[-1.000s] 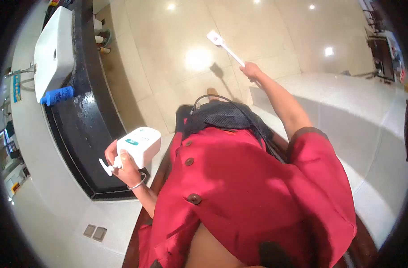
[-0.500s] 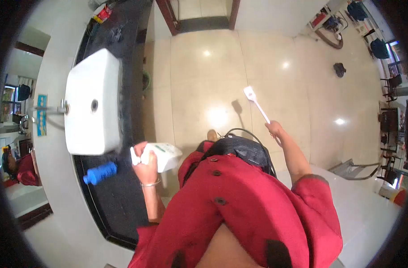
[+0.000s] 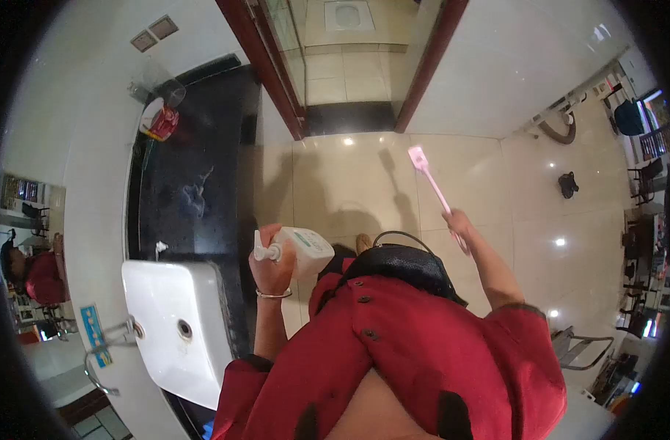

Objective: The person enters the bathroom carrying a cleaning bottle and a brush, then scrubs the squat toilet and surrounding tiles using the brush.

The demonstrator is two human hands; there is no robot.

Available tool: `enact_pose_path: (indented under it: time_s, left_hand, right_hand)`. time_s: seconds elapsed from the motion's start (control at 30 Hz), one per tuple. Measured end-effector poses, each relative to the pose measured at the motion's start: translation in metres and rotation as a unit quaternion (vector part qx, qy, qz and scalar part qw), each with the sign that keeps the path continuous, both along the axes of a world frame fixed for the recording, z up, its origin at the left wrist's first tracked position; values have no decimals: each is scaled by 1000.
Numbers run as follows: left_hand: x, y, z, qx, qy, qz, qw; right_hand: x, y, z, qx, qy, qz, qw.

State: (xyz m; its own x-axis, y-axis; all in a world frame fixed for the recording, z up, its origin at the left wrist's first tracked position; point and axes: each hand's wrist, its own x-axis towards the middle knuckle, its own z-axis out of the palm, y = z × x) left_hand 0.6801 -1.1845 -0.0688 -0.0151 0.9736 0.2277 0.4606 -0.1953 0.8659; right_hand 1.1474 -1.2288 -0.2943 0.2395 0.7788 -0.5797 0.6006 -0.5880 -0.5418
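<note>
My left hand is wrapped round a white pump bottle, tilted, with its pump nozzle standing out beside the thumb. A bracelet circles that wrist. In my right hand is a pink long-handled tool with a small flat head, pointing forward over the floor. Whether its head bears bristles I cannot make out. The lower end of its handle sticks out behind the hand.
A white washbasin with a tap sits on the black counter at left. A red packet lies on the counter's far end. Ahead, a doorway with a dark sill leads to a squat toilet.
I have moved forward: the doorway is nearer and the washbasin has slid back in view. The blue bottle has almost left the view. Both hands keep their holds.
</note>
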Motion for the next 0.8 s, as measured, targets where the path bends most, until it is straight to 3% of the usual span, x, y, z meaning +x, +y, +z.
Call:
enact_pose_path:
  time_s: [0.07,0.17,0.27,0.37,0.47,0.57,0.77,0.8]
  left_hand:
    - [11,137,9,-11,-17,19,1000]
    - [34,339,20,-47,-29,34,998]
    - [56,556,3,-11,43,1,999]
    - [104,775,21,-21,94,-21,995]
    - [162,987,44,-3,104,-69,992]
    - [226,1188,47,4,84,-76,994]
    - [379,1573,5,-8,41,-84,996]
    - [414,1632,-5,-26,-8,-68,997]
  right_hand:
    - [-15,179,39,-27,87,-80,993]
    - [-23,431,82,-23,119,-87,989]
    - [-36,647,80,-8,141,-61,988]
    - [-20,870,111,13,197,-112,974]
    - [7,1050,123,18,326,-142,934]
    - [40,1224,154,-17,380,-177,908]
    - [145,1603,137,-18,395,-131,909]
    - [169,1667,135,-20,391,-124,912]
